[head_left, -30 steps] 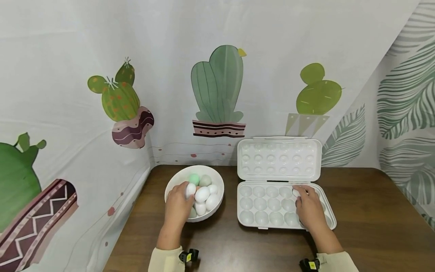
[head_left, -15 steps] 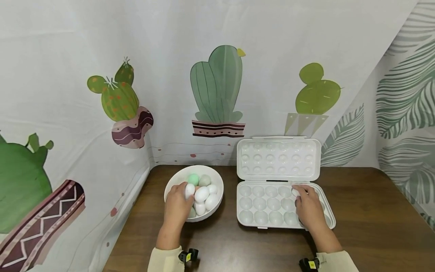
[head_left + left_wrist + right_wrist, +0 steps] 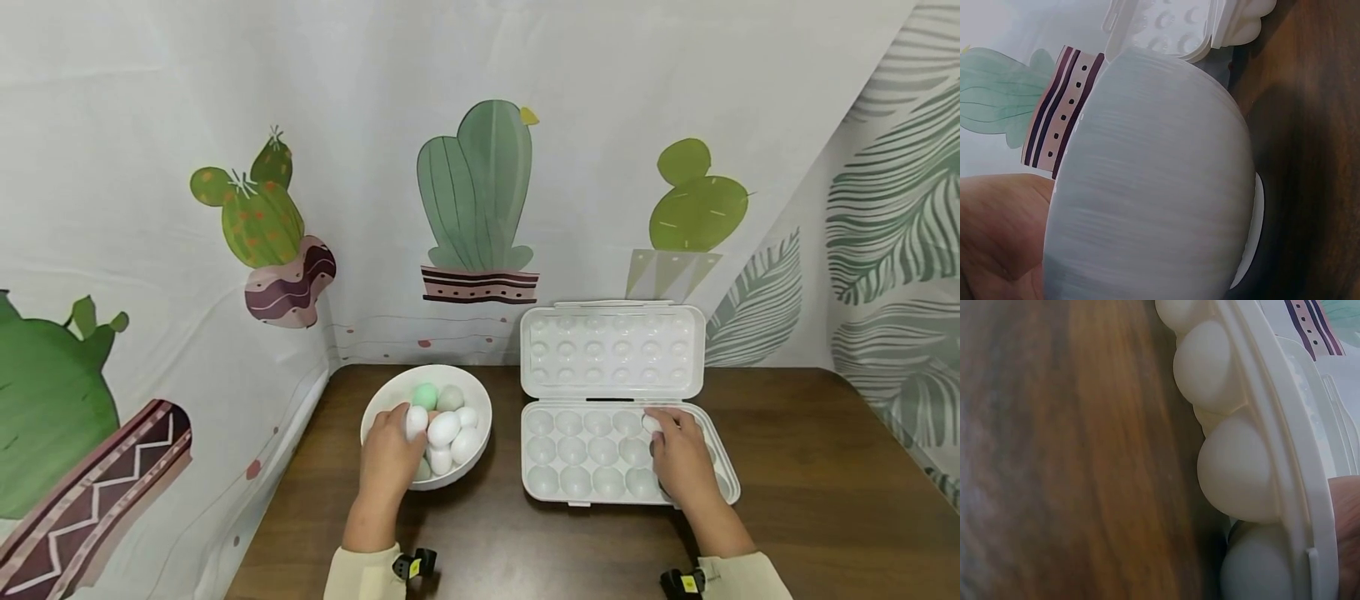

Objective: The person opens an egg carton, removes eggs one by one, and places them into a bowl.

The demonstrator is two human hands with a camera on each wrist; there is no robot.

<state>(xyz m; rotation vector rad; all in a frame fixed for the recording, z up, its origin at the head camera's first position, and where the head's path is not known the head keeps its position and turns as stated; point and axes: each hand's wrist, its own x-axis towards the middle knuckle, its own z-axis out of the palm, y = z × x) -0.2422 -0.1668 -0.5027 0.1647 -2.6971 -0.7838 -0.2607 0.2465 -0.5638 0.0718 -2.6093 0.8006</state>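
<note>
eggs [image 3: 447, 434] sit heaped in your bowl [image 3: 382, 402], mostly white and smooth, with a bright green one and a dull grey-green one at the far side. your left hand [image 3: 390, 454] is over the bowl's near rim, fingers curled round a white egg [image 3: 416, 421] at the top of the pile. your right hand [image 3: 678, 462] lies on the right end of the carton [image 3: 570, 450], fingertips pinching a second white egg [image 3: 651, 423] over a cup in the far row.

no writing or brand shows on anything you can see.

the carton is glossy white plastic, its tray moulded in rows of round cups, its hinged lid [image 3: 611, 350] standing upright behind with matching dimples. it and the bowl stand side by side on the dark wood-grain table [image 3: 810, 500].

from your left wrist the bowl's [image 3: 1154, 181] outside shows fine horizontal ridges and a foot ring, which the head view misses; the eggs are hidden there. from your right wrist you get the carton's [image 3: 1235, 469] bulging cup undersides and rim edge against the blurred table [image 3: 1054, 456].
</note>
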